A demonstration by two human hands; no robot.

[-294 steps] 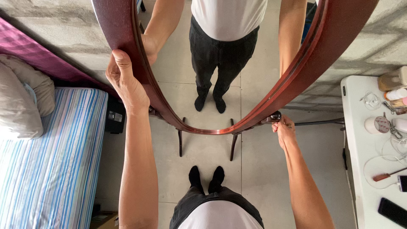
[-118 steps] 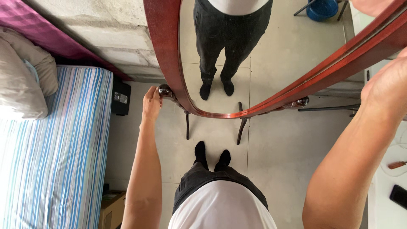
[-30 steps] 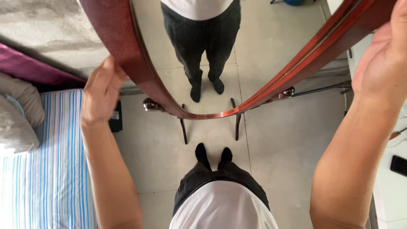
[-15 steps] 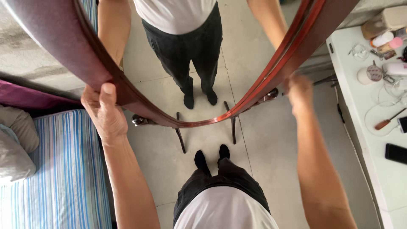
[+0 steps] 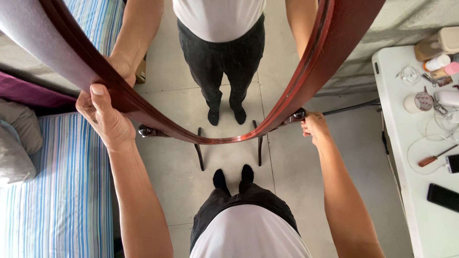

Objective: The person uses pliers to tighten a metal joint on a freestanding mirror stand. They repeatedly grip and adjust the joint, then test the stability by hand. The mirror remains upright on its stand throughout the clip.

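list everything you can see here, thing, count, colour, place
oval standing mirror with red-brown wooden frame: one, centre, reflecting the person
dark pivot knobs: two, at the frame's lower sides
dark stand legs: two, on the floor under the mirror
striped bed cover: one, blue and white, left
grey pillow: one, far left
white table: one, right edge
red-handled screwdriver: one, on the table
black phone: one, on the table
white cup: one, on the table
left hand: gripping the frame's left rim
right hand: at the right knob
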